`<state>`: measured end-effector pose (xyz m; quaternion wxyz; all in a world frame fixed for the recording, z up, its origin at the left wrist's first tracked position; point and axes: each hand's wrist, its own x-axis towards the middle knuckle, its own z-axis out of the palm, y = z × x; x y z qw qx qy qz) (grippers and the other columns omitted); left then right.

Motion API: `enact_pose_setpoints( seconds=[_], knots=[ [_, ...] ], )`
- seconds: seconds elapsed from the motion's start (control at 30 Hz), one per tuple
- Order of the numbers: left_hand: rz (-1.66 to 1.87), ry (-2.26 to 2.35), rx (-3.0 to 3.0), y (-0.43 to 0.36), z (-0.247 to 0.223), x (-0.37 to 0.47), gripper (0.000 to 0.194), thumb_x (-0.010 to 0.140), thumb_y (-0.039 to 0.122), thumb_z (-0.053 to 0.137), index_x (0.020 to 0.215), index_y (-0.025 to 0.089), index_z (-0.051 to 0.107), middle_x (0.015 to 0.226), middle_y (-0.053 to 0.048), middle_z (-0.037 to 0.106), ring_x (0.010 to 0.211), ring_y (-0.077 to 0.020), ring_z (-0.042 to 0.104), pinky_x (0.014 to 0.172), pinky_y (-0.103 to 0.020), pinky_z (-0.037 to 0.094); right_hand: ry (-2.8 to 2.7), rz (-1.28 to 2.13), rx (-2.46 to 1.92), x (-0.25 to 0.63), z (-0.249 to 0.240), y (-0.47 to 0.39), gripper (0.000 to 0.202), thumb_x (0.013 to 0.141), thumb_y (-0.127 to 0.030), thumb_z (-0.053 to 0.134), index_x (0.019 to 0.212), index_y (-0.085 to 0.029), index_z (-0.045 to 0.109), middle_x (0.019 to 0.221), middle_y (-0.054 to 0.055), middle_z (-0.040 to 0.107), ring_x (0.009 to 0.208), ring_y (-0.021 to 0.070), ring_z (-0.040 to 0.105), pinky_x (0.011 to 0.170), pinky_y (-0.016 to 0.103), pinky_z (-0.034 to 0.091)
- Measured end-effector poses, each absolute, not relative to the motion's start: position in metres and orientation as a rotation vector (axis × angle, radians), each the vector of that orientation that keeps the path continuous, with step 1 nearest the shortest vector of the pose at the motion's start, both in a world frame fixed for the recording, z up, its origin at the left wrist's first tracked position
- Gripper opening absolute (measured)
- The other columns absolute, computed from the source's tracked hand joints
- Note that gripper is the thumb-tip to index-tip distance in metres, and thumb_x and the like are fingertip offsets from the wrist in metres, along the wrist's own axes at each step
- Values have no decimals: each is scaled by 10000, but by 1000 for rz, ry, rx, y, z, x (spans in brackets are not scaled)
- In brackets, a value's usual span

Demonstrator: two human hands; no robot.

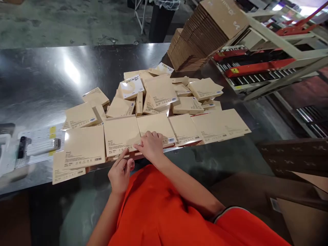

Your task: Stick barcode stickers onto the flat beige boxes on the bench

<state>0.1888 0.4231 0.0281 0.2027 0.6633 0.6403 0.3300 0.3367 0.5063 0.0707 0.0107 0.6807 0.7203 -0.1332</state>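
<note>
Box at the near edge of the counter likely needs light, even pressure to stay square, left hand and right hand meeting its near side, each grip released.

You wear a bright orange-red top, and its plain cloth makes soft folds at the front. Your right sleeve has the same colour; it ends near the elbow, where a narrow dark trim with a thin pale line finishes the edge. Your left hand and your right hand are bare.
</note>
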Motion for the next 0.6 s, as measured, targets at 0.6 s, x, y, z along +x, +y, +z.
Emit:
enact_pose_setpoints(
  seconds=[0.6],
  knots=[
    [1370, 1816, 1354, 401, 72, 226, 238, 889, 289, 527, 718, 206, 671, 1042, -54, 721, 1001, -195, 655, 835, -294, 506, 2678, -2137, 1712, 367, 85, 465, 173, 823, -290, 562, 974, -210, 537, 945, 33, 603, 877, 168, 552, 786, 296, 438]
  ],
)
